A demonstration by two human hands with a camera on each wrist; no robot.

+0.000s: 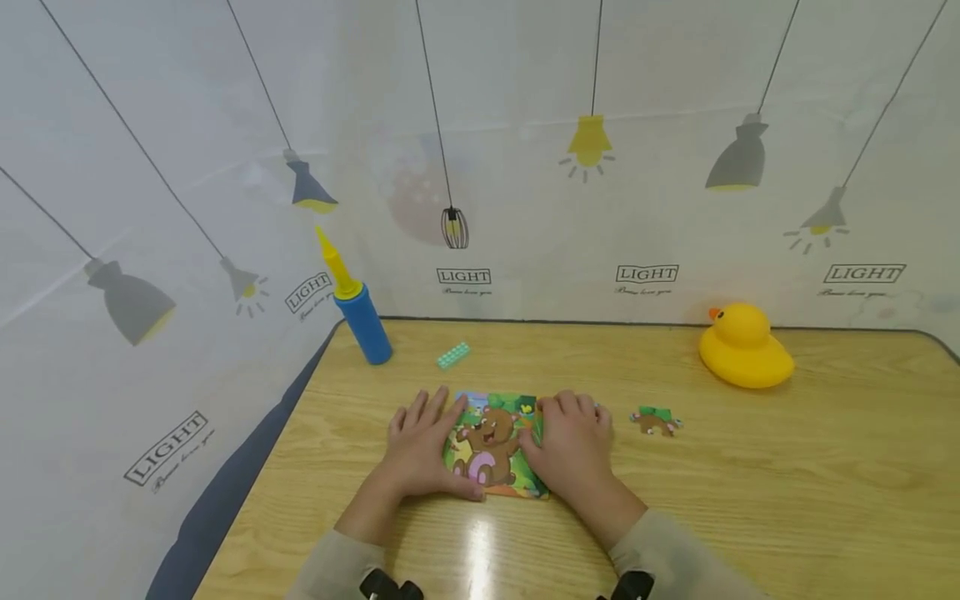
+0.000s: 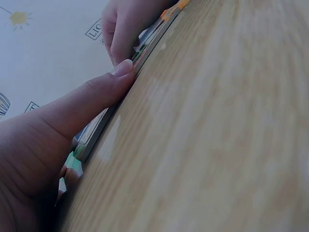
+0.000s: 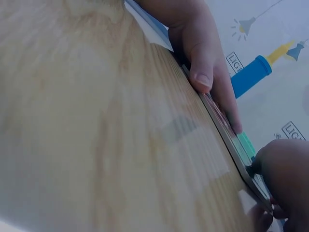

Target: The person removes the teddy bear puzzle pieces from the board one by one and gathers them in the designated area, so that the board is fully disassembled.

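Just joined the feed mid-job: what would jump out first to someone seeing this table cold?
Dead centre near the front edge, the left hand and right hand press flat on either side of a bear puzzle. One loose puzzle piece lies just right of the right hand. Further back, a yellow rubber duck sits at the right, and a blue and yellow hand pump stands in the left corner with a small mint brick beside it.

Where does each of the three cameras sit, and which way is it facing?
Head: above, looking forward and down at the table; both forearms show, left hand and right hand on the bear puzzle.
Left wrist: low at the table, looking along the puzzle's edge; the left thumb fills the foreground.
Right wrist: low, facing the left hand and blue pump; a right fingertip shows.
Both wrist views share the puzzle's edge and the opposite hand.
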